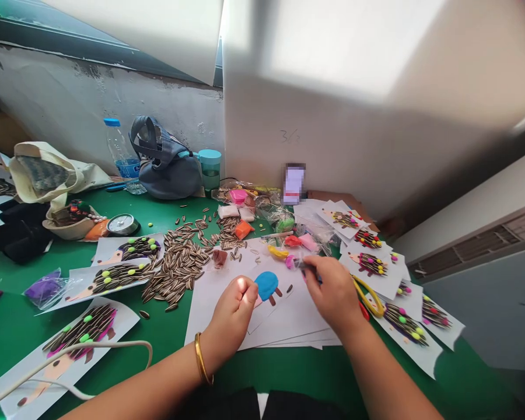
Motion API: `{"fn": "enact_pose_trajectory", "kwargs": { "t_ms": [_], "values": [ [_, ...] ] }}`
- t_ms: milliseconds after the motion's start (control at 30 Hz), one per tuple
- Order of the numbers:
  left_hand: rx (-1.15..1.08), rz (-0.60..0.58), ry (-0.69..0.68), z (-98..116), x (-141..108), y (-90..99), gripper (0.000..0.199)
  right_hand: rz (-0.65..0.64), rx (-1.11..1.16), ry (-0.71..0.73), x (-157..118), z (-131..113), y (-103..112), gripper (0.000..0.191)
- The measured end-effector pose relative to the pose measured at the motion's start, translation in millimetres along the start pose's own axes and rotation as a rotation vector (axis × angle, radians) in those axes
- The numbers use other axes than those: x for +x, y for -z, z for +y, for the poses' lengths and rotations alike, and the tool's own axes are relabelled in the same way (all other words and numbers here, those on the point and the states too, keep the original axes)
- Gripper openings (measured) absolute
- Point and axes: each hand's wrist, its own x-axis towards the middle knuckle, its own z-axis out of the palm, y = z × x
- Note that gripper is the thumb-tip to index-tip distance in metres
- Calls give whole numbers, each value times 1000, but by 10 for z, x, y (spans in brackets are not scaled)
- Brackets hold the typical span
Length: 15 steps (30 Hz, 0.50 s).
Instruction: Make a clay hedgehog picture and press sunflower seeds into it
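Observation:
My left hand is closed, thumb uppermost, over the left part of a white sheet; anything inside it is hidden. Beside its fingertips is a flat blue clay shape with two short brown clay legs on the paper. My right hand pinches something small and dark at the sheet's right side, too blurred to name. Just left of those fingers sits a magenta clay lump near a yellow clay piece. One loose sunflower seed lies between the hands.
A pile of sunflower seeds spreads left of the sheet. Finished seed-covered hedgehog pictures lie at right, others at left. A white cable crosses the left front. Behind are a phone, bag and bottle.

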Motion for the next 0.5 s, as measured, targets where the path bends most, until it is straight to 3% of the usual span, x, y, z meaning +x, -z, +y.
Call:
{"fn": "enact_pose_trajectory", "kwargs": {
  "t_ms": [133, 233, 333, 400, 500],
  "values": [
    [-120, -47, 105, 13, -11, -3, 39, -115, -199, -109, 289, 398, -55, 23],
    [-247, -77, 159, 36, -26, -9, 40, -164, -185, -96, 382, 494, -137, 30],
    [-422, -97, 195, 64, -44, -21, 36, -121, -140, -75, 311, 311, -114, 35],
    [-513, -110, 224, 83, -55, -32, 34, -38, 85, -6, 195, 64, -39, 28],
    [-577, -127, 259, 101, -67, -48, 34, -69, 445, 67, 0, -337, 58, 22]
  ]
}}
